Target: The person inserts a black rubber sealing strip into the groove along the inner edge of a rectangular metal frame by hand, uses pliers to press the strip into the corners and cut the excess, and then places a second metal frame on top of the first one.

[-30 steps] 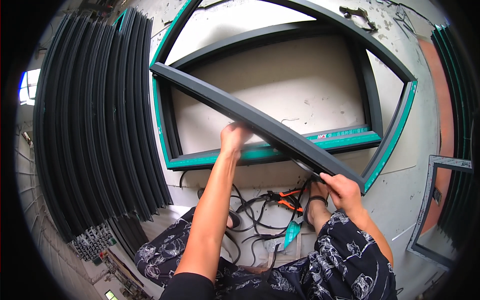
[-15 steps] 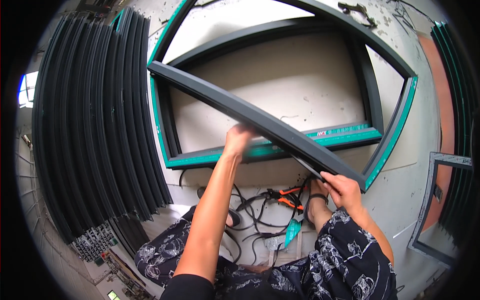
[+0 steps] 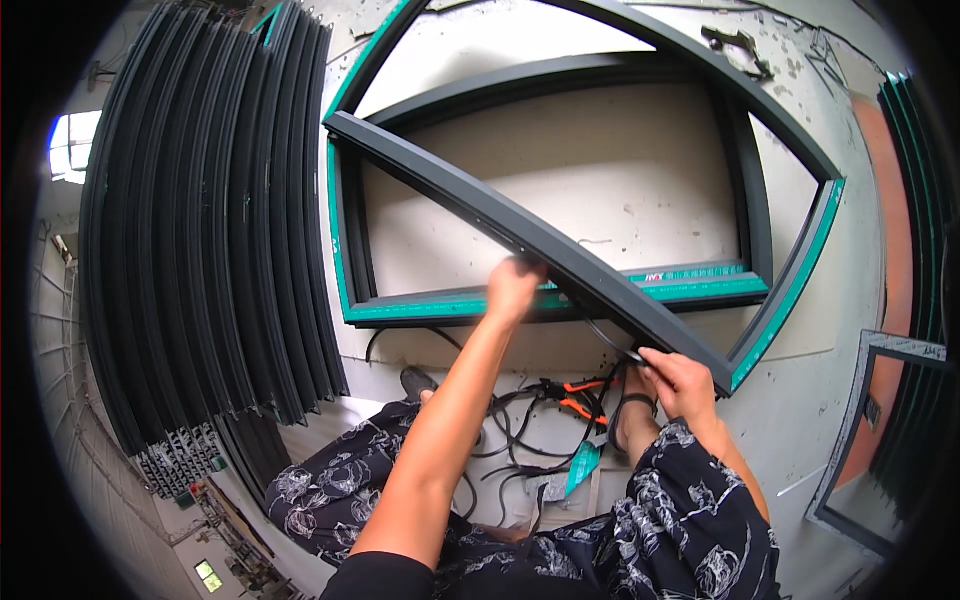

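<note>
A long dark grey metal bar (image 3: 470, 200) lies slanted across a dark window frame with green protective tape (image 3: 560, 305). My left hand (image 3: 513, 288) presses on the bar's underside near its middle, fingers curled onto it. My right hand (image 3: 680, 380) sits at the bar's lower right end and pinches a thin black rubber strip (image 3: 606, 340) that runs along the bar's edge between the two hands.
A stack of dark metal profiles (image 3: 200, 230) stands at the left. Loose black rubber strips (image 3: 510, 430), orange-handled pliers (image 3: 580, 395) and a green scrap (image 3: 582, 465) lie on the white surface by my knees. Another frame (image 3: 870, 440) leans at the right.
My left hand has slid a little right along the bar. My right hand stays at the bar's lower end with the rubber strip.
</note>
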{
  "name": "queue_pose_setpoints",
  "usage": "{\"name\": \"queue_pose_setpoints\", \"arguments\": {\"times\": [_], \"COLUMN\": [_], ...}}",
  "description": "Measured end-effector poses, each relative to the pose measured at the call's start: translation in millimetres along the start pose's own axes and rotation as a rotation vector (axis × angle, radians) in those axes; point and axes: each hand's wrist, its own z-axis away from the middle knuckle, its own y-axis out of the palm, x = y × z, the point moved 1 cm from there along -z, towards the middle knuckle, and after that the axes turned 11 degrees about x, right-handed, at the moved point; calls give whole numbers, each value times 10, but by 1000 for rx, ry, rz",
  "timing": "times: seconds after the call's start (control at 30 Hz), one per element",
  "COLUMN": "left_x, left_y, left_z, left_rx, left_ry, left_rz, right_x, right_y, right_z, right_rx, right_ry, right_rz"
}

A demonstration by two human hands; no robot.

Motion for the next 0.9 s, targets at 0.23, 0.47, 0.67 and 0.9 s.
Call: {"name": "queue_pose_setpoints", "arguments": {"times": [0.23,0.47,0.67,0.9], "left_x": [-206,-57,-173,-208], "left_y": [-76,-186,-131,-127], "left_z": [43,9,5,-29], "left_rx": [118,226,-50,48], "left_ry": [-109,-43,-63,-56], "left_rz": [287,247,321,179], "right_x": [-76,-73,-111,-122], "right_y": [-36,-53,-46,-105], "right_z": [55,66,65,51], "right_rx": [-51,-51,-85,-40], "right_ry": [7,42,23,42], "right_rz": [-26,21,28,28]}}
